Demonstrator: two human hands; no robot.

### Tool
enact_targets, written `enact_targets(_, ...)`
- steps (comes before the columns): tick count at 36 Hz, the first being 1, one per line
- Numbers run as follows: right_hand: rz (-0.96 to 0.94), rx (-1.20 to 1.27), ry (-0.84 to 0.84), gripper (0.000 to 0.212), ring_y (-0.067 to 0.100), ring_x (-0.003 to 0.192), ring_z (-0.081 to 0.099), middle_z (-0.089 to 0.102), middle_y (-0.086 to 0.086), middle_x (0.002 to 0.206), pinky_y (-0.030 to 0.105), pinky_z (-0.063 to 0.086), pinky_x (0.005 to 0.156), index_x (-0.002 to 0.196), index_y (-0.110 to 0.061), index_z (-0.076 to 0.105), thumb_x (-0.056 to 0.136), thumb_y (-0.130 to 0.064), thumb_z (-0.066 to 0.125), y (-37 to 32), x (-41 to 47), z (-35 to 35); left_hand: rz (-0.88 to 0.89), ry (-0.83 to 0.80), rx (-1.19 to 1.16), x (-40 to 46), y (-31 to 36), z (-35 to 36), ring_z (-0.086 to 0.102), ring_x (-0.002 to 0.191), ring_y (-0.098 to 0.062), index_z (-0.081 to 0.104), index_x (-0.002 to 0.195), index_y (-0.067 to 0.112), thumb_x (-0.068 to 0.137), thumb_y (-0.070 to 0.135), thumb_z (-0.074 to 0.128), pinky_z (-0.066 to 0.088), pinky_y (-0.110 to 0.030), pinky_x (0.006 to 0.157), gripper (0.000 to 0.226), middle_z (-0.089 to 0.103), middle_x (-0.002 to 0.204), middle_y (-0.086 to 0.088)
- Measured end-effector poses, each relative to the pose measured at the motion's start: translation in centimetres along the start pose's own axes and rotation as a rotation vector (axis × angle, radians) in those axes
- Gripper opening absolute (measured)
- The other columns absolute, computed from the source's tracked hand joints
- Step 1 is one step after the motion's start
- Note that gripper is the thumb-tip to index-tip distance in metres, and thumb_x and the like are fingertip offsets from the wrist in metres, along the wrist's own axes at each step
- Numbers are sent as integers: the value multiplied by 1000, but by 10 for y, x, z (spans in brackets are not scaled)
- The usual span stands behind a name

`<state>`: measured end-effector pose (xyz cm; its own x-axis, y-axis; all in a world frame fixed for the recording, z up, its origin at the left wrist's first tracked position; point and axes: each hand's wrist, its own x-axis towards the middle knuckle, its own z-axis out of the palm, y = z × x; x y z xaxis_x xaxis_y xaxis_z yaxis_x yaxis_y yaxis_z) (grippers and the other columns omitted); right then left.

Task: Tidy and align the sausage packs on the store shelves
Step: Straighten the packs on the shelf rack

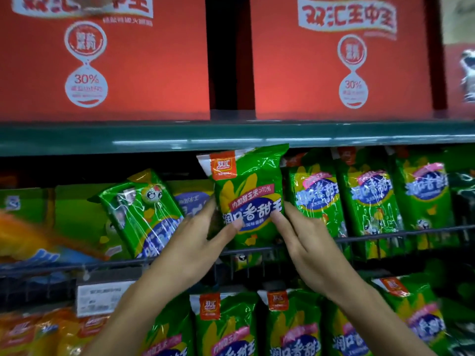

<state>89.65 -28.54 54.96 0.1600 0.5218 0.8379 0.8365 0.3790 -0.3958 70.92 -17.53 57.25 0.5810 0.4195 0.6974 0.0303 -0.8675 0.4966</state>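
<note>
Store shelf [231, 134], both hands [195, 242] [308, 242] pinching one upright green sausage pack [249, 191]

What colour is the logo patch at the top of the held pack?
Orange-red with yellow lettering, on the green pack; head view.

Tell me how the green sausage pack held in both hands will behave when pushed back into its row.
The green sausage pack looks glossy, so probably slippery. Its crinkled top suggests floppy film around firmer contents. The left hand and right hand steady both sides; released, it may lean like the tilted pack.
</note>
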Motion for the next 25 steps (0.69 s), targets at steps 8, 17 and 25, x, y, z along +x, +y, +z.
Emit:
enact_targets(8,-76,-20,344,45,-6,72,68,65,-33,77,12,52,63,130,-14,67,93,-40,64,8,8,10,-41,33,0,5,8,3,64,100,16,43,115,71,89,64,52,55,-31,97,29,63,104,48)
enact_targets(17,-132,-198,377,55,-8,84,66,71,-18,98,13,54,76,147,-23,50,96,-38,63,11,7,15,-211,-10,172,29,-11,7,56,130,-26,12,163,25,77,97,29,44,-48,110,113,58,143,-13)
enact_targets(25,-378,-547,300,44,9,149,35,45,-11,157,44,39,117,145,-24,56,104,-39,53,20,5,23,-228,24,308,33,-17,17,48,133,-32,27,157,30,90,84,29,42,-42,108,86,58,136,-14)
